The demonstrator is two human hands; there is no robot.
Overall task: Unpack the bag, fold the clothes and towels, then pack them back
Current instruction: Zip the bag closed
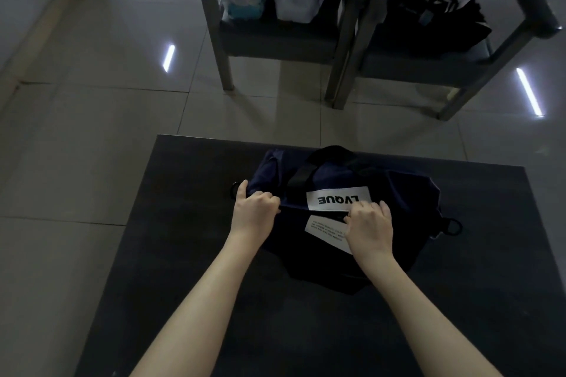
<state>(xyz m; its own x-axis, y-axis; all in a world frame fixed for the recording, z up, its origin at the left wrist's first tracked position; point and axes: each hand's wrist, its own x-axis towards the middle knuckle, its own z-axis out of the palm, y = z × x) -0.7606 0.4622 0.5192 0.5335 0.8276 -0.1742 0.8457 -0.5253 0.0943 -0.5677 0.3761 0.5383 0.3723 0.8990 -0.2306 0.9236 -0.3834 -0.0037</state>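
While the navy bag (401, 193) lies mid-way across the worktop (183, 254), its left end is clenched by the left grip (255, 208) and its top seam, beside the white label (337, 197), is pinched by the right grip (369, 223). Beyond the far edge, 2 chairs (275, 46) heaped with garments are set apart from it by tiled floor (92, 131); worktop surface is exposed all around the bag.

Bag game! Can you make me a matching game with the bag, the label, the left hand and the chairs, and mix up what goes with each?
Things:
1 bag
2 label
3 left hand
4 chairs

Matches:
A white with black letters
B piled with clothes
C dark blue, on the table
D grips the bag's end

Pairs: 1-C, 2-A, 3-D, 4-B
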